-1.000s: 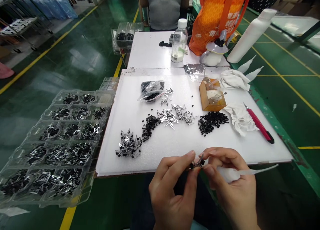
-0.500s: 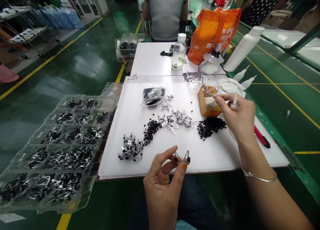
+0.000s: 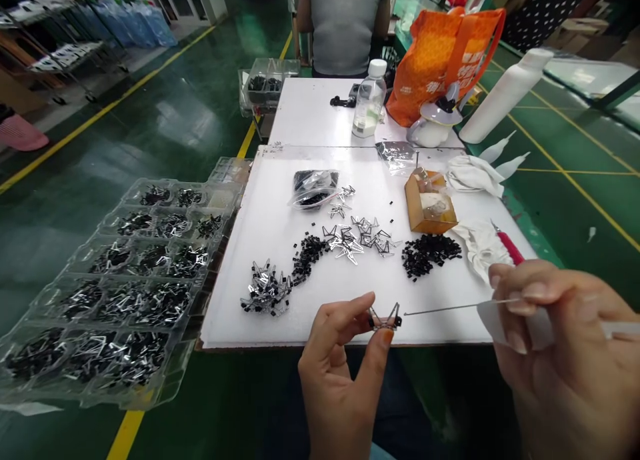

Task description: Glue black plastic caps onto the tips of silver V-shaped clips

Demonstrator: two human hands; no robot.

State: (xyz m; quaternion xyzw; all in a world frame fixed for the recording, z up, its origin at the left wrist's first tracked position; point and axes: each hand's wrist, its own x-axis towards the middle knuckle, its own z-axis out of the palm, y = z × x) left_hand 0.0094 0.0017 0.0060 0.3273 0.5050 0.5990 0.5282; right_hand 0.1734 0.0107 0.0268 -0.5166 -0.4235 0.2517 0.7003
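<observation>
My left hand (image 3: 340, 373) pinches a small W-shaped metal wire clip (image 3: 384, 321) between thumb and fingers, near the table's front edge. Small black caps sit at the sides of this clip. In my right hand (image 3: 575, 340), somewhat blurred, is a thin metal needle-like rod (image 3: 445, 309) with whitish material around its grip end. Its tip points left and ends just beside the clip's right side. Beyond the hands lie a pile of loose metal clips (image 3: 345, 243), a cluster of clips with black caps (image 3: 265, 290) and two heaps of tiny black caps (image 3: 431, 253).
A brown box (image 3: 431, 223) with white material stands at the right, near a crumpled white cloth (image 3: 483, 247) and a red-handled tool (image 3: 510, 245). Left of the table is a compartment tray (image 3: 125, 280) of clips. Behind are a bottle (image 3: 369, 107), an orange bag (image 3: 425, 67) and a seated person.
My right hand has come from the brown box toward the front, bringing the thin rod's tip to the clip. The left hand keeps its pinch. The whole view has shifted slightly.
</observation>
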